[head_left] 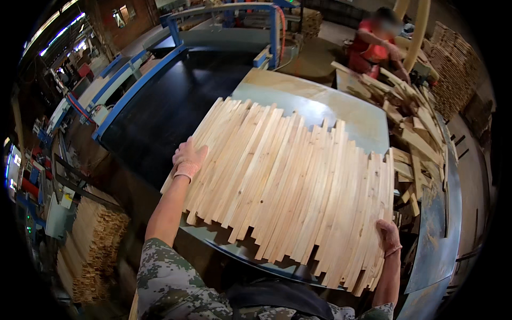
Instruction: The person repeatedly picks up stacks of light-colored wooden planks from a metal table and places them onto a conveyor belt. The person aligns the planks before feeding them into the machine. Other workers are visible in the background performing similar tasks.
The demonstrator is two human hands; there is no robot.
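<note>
A wide row of pale wooden strips [277, 186] lies side by side on a metal table [346, 104], its ends uneven at front and back. My left hand [189, 158], in a pinkish work glove, grips the row's left edge, thumb on top of the outer strips. At the near right corner my right hand [389, 235], gloved alike, presses against the outermost strip with its fingers curled; some fingertips are hidden. Between the two hands the strips sit close together. The row's far left end reaches the edge of a black conveyor belt [176, 90].
A blue frame [275, 34] spans the belt. Loose offcuts [421, 141] pile up on the right, beside a metal sheet [437, 234]. A person in red [370, 50] stands behind that pile. Stacked strips stand at lower left [101, 245] and far right [453, 64].
</note>
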